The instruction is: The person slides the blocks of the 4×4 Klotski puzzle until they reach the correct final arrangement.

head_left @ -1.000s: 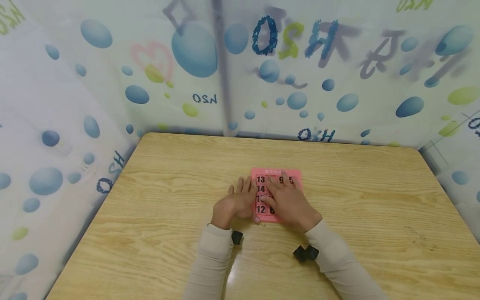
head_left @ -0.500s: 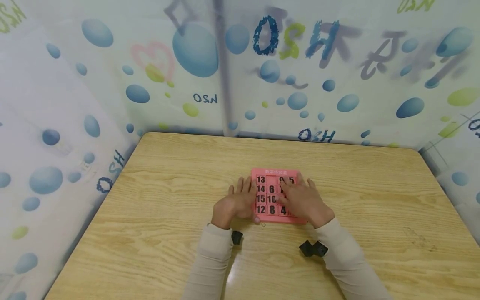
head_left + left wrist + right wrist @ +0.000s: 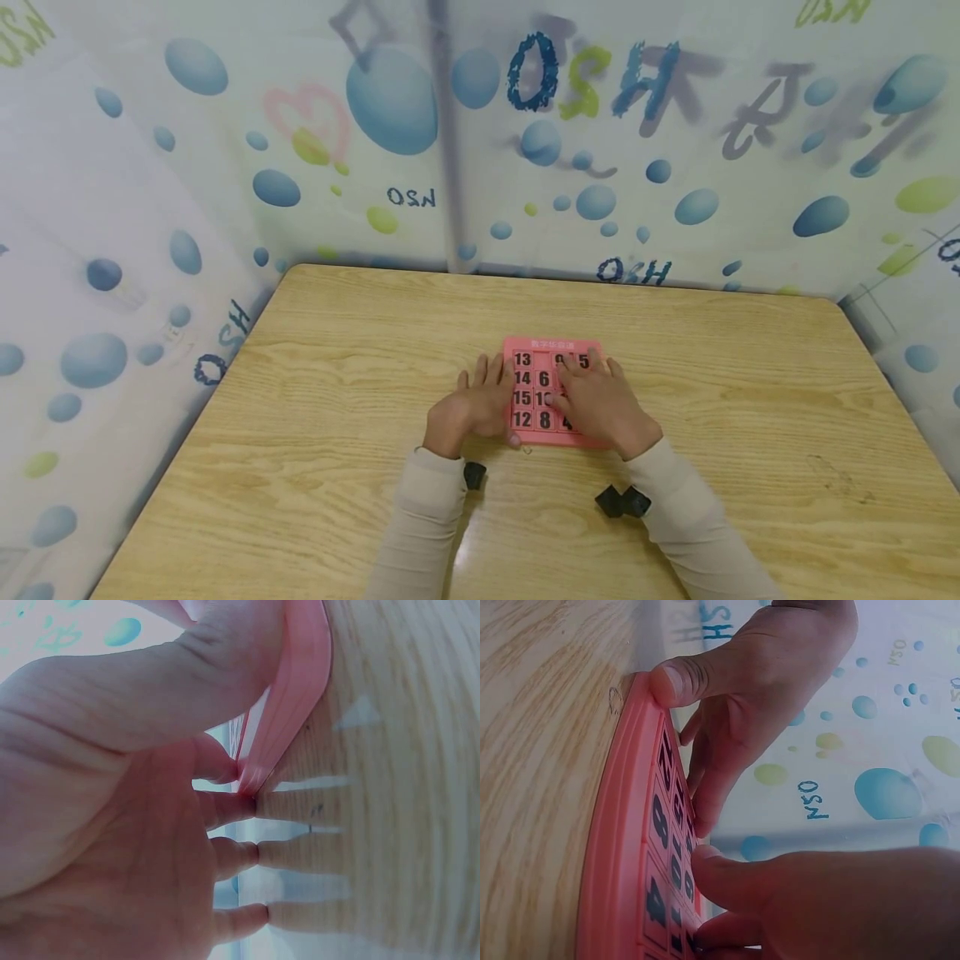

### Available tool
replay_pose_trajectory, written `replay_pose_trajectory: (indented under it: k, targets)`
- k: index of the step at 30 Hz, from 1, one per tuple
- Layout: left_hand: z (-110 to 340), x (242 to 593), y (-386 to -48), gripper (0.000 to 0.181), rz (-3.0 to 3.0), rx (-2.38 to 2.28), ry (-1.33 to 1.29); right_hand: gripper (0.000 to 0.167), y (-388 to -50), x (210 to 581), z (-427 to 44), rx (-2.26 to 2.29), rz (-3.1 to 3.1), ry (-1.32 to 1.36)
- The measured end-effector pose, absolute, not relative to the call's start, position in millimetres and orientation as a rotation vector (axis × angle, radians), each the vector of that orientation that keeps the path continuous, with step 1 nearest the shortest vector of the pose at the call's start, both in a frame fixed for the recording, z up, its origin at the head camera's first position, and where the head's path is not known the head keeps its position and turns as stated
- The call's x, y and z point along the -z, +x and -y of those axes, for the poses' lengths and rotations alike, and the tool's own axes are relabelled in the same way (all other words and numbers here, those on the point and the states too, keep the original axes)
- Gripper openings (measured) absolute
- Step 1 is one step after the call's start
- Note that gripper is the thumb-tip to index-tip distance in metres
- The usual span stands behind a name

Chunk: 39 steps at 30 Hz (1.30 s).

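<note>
A pink number sliding puzzle [image 3: 534, 437] lies flat on the wooden table, its tiles printed with black numbers. Its top row shows 13, a gap, then the 9 tile [image 3: 558, 360] and the 5 tile. My left hand [image 3: 474, 408] rests along the puzzle's left side, fingers straight; in the right wrist view its thumb [image 3: 676, 681] presses the frame's near corner. My right hand [image 3: 603, 404] spreads over the puzzle's right half with fingertips touching the upper tiles, a finger at the 9. It hides several tiles on the right.
The wooden table [image 3: 337, 375] extends around the puzzle on all sides. A white curtain-like wall with blue bubbles [image 3: 390, 100] stands behind the table and at both sides. Black camera mounts [image 3: 622, 502] sit at the wrists, just above the tabletop.
My right hand moved right, uncovering the middle tiles, then slightly back left. The 9 tile has shifted a little left toward the gap. My left hand stays in place.
</note>
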<state>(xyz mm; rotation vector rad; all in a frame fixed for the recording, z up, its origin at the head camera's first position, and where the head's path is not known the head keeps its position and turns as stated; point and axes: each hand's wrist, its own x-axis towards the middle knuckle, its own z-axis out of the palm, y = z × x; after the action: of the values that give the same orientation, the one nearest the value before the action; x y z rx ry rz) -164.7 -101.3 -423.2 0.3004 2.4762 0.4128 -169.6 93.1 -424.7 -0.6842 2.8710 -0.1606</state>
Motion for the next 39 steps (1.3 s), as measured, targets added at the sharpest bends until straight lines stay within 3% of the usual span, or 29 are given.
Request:
replay_pose_trajectory:
  k: [39]
  targets:
    - [102.1,422.8,-164.4,0.117,-2.473,-0.39,0.313,0.062,-165.0,434.5,-78.3,0.242,-2.862,-0.724]
